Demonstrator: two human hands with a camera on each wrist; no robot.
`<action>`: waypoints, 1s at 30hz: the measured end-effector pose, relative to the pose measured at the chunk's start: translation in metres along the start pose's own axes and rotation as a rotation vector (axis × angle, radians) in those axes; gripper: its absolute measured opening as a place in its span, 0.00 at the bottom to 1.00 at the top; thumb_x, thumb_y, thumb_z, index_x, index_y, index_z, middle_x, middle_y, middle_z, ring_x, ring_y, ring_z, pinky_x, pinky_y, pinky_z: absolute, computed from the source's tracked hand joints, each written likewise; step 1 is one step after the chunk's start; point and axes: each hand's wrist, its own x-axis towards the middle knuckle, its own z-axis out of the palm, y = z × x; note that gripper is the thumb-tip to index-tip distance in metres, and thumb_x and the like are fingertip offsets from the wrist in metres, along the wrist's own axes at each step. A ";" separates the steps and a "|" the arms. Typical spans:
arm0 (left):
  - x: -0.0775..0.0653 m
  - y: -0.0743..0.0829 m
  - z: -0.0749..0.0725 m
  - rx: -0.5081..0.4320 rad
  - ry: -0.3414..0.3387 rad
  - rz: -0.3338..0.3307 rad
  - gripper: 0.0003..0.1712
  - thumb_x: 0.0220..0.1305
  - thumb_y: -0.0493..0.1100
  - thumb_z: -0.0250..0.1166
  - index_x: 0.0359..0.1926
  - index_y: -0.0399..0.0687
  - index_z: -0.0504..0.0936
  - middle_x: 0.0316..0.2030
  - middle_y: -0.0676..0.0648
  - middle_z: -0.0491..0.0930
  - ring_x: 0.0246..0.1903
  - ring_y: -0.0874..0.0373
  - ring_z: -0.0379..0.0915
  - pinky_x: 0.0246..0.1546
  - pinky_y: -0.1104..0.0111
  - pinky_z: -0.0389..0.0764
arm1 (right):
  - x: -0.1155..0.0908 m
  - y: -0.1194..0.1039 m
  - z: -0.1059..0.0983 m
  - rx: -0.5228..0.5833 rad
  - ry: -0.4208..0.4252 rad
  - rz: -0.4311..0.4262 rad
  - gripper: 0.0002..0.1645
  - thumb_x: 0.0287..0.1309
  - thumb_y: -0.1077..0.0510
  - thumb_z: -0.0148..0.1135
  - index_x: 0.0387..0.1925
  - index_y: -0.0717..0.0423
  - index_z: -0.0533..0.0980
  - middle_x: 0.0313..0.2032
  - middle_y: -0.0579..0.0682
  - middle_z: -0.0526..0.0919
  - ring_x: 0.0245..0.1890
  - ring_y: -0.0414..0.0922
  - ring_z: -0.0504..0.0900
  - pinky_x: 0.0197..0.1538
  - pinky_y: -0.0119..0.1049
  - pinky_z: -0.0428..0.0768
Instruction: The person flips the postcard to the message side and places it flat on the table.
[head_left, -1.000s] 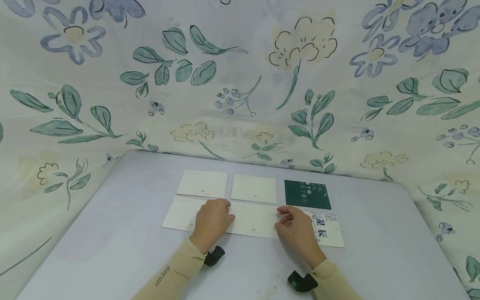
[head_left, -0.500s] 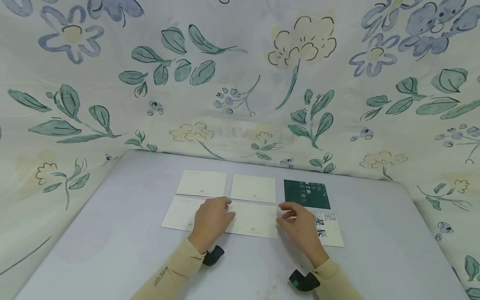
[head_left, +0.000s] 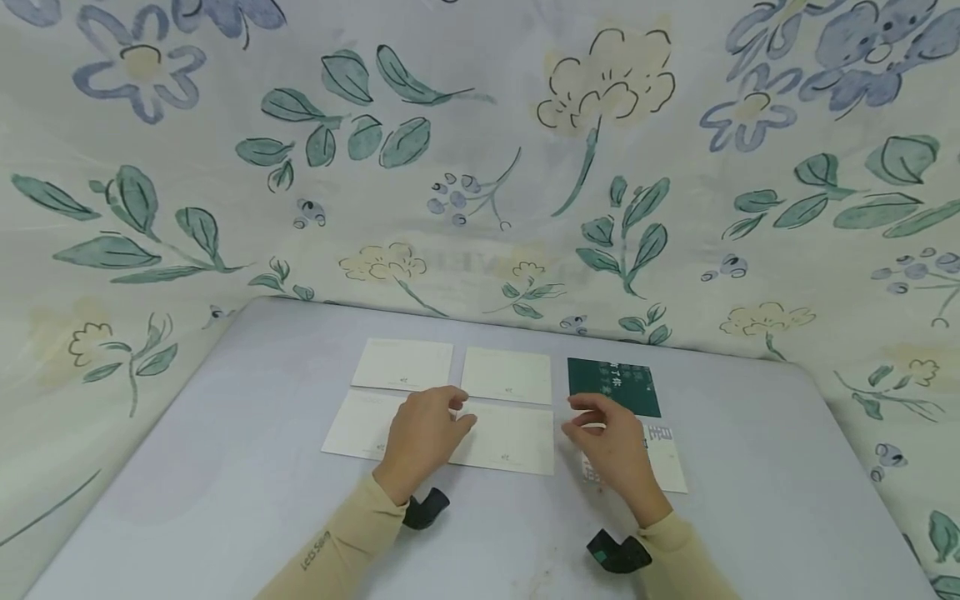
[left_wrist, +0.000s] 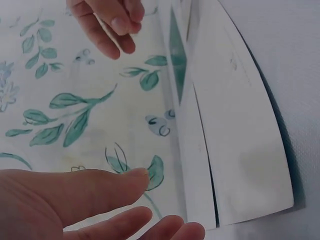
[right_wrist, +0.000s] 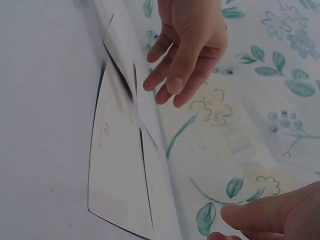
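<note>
"Well to the left of the green card (head_left: 630, 382), what lies on the smooth, pale table (head_left: 765, 467)?"

"Two flat cream oblongs, stiff-looking, with tiny print along the near edge: the outer back card (head_left: 402, 364), in the same row as the green card, and the outer front card (head_left: 356, 427), one row forward of it."

"And the left hand (head_left: 423, 433)?"

"Left of the green card too, over the front row. Thumb and fingers are apart, loosely bent, nothing between them. Whether it touches a card cannot be told."

"Coming closer to the green card?"

"Just beside it sits the inner back card (head_left: 507, 375); one row forward lies the inner front card (head_left: 510, 435). Both are cream, smooth and four-sided. The left hand hides any join between the two front ones."

"The right hand (head_left: 618, 446)?"

"In front of the green card, its fingertips overlapping the near left corner from above. Thumb and forefinger curve gently, apart, with nothing held."

"And the green card itself?"

"Dark, thin, oblong, with pale characters. Forward of it lies the lettered card (head_left: 667, 460), off-white with purplish strokes, largely behind the right hand. Beyond it hangs the floral cloth (head_left: 487, 125), slightly creased, with watercolour-like leaves."
</note>
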 end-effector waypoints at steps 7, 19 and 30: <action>0.002 0.007 -0.007 -0.164 -0.048 -0.009 0.14 0.55 0.45 0.66 0.43 0.45 0.83 0.34 0.51 0.82 0.32 0.61 0.79 0.33 0.67 0.77 | 0.009 0.006 -0.018 0.080 -0.044 0.071 0.21 0.52 0.58 0.66 0.49 0.55 0.76 0.46 0.51 0.80 0.41 0.43 0.79 0.44 0.36 0.79; 0.012 0.024 0.001 -0.240 -0.036 0.012 0.12 0.58 0.45 0.63 0.42 0.48 0.84 0.33 0.53 0.82 0.32 0.62 0.77 0.31 0.70 0.77 | 0.027 0.050 -0.038 0.116 0.011 0.071 0.30 0.53 0.42 0.64 0.55 0.50 0.73 0.50 0.50 0.79 0.47 0.44 0.78 0.46 0.37 0.77; 0.024 0.040 0.010 -0.294 -0.047 -0.020 0.12 0.59 0.47 0.63 0.43 0.50 0.83 0.34 0.54 0.82 0.34 0.62 0.78 0.34 0.68 0.77 | 0.058 0.114 -0.037 0.148 0.151 0.131 0.30 0.47 0.38 0.66 0.52 0.39 0.74 0.49 0.39 0.78 0.47 0.39 0.77 0.52 0.43 0.74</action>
